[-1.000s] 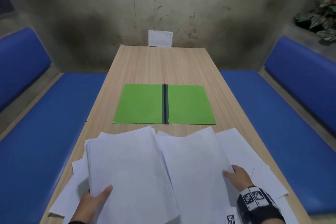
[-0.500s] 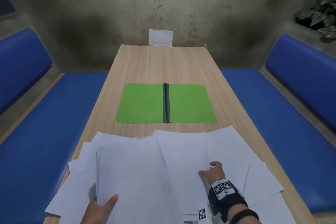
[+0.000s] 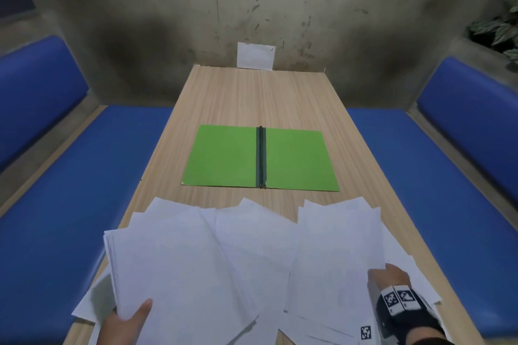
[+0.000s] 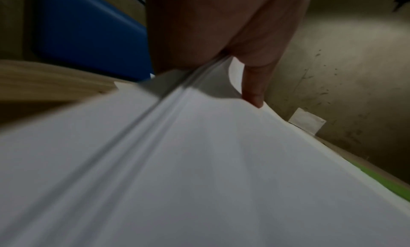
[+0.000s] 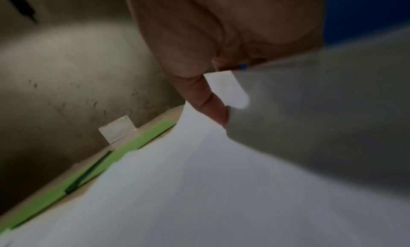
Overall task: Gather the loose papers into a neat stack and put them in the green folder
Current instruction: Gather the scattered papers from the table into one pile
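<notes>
Loose white papers lie fanned over the near end of the wooden table. My left hand grips a bundle of sheets at its near left corner, thumb on top, and holds it raised off the sheets below. My right hand pinches another bundle at its right edge, thumb over the paper. The green folder lies open and flat in the middle of the table, beyond the papers, with nothing on it; its green edge shows in the right wrist view.
Blue padded benches run along both sides of the table. A small white card leans on the stained wall at the far end. A potted plant sits at the upper right. More sheets lie under my right wrist near the table's right edge.
My right hand has moved right and taken up a bundle at its right edge. The left hand keeps its grip; its bundle has shifted slightly left.
</notes>
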The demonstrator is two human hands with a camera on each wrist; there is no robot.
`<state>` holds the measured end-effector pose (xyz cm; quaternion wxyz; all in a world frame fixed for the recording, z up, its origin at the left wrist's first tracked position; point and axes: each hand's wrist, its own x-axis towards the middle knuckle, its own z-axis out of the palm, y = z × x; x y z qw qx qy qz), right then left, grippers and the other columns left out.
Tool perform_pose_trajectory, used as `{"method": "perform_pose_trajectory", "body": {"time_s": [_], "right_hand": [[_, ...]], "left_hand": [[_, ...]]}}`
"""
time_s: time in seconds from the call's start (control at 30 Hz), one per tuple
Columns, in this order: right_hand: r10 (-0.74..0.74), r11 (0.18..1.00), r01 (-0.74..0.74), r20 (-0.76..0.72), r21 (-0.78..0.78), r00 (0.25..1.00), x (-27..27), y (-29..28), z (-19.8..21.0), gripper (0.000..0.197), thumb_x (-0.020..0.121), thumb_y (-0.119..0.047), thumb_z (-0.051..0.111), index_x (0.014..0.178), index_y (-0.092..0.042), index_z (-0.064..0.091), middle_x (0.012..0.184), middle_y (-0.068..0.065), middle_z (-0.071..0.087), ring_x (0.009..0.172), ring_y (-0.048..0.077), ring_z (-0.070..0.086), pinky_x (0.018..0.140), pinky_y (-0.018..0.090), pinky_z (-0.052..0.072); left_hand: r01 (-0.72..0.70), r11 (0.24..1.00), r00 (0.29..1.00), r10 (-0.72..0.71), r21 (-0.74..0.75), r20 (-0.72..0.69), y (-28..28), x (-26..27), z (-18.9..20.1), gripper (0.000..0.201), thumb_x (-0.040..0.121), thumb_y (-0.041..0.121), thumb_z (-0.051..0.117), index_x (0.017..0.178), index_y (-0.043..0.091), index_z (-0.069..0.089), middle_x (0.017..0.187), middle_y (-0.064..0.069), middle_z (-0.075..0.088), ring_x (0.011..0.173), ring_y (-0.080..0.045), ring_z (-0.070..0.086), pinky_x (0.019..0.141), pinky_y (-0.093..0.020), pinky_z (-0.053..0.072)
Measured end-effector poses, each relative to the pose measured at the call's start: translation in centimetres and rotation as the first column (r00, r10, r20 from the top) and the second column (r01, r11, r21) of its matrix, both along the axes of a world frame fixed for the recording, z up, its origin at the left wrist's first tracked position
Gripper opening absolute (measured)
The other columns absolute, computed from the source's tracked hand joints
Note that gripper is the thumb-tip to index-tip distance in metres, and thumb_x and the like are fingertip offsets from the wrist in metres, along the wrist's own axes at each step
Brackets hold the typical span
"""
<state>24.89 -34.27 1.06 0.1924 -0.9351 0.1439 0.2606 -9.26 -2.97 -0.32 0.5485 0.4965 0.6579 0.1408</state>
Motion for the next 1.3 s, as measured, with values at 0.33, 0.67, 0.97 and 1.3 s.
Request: {"method": "perform_pose_trajectory", "body": {"time_s": [0.33,0.67,0.97,1.3], "right_hand": [[-0.184,0.885,0.111,0.121,0.452,0.975,-2.5,-1.1,2.3,0.048,0.081,0.008,0.054,0.126,0.004,0.042,0.101,0.019,0.057,0.086,0.029,0.051,0.08,0.034,0.039],[0.045,0.72,-0.349,0.462,0.599,0.886,-1.1,-1.9,13.2,0.033,0.089,0.003,0.05,0.085,-0.024,0.069,0.075,-0.001,0.071,0.055,-0.006,0.063,0.048,0.004,0.046],[-0.134,0.467,-0.251,0.348,0.848,0.928,1.6,0.6,13.1,0.021,0.084,-0.029,0.063,0.095,-0.012,0.059,0.063,-0.019,0.072,0.05,-0.01,0.063,0.048,0.005,0.05],[0.318,0.812,-0.311,0.071,0.494,0.945,-1.4,5.5,-0.1,0.037,0.089,-0.004,0.048,0.126,0.002,0.05,0.126,0.019,0.057,0.104,0.026,0.055,0.09,0.033,0.042]], "left_hand": [[0.139,0.99,0.982,-0.142,-0.032,-0.124,-2.0,2.7,-0.4,0.056,0.077,0.017,0.072,0.12,-0.013,0.053,0.125,-0.03,0.057,0.114,-0.04,0.055,0.094,-0.041,0.041],[0.244,0.97,0.963,-0.244,-0.013,-0.111,-1.9,2.3,0.6,0.053,0.078,0.018,0.071,0.12,-0.01,0.053,0.12,-0.03,0.059,0.102,-0.036,0.057,0.082,-0.037,0.041],[0.085,0.986,0.996,-0.085,-0.143,0.007,-0.7,0.8,0.6,0.056,0.075,0.022,0.074,0.119,-0.007,0.055,0.125,-0.025,0.059,0.112,-0.037,0.056,0.101,-0.043,0.041],[0.183,0.953,0.962,-0.223,-0.24,-0.155,0.4,-0.6,-2.7,0.055,0.079,0.032,0.067,0.121,0.0,0.055,0.124,-0.02,0.061,0.112,-0.037,0.056,0.103,-0.045,0.042]]}}
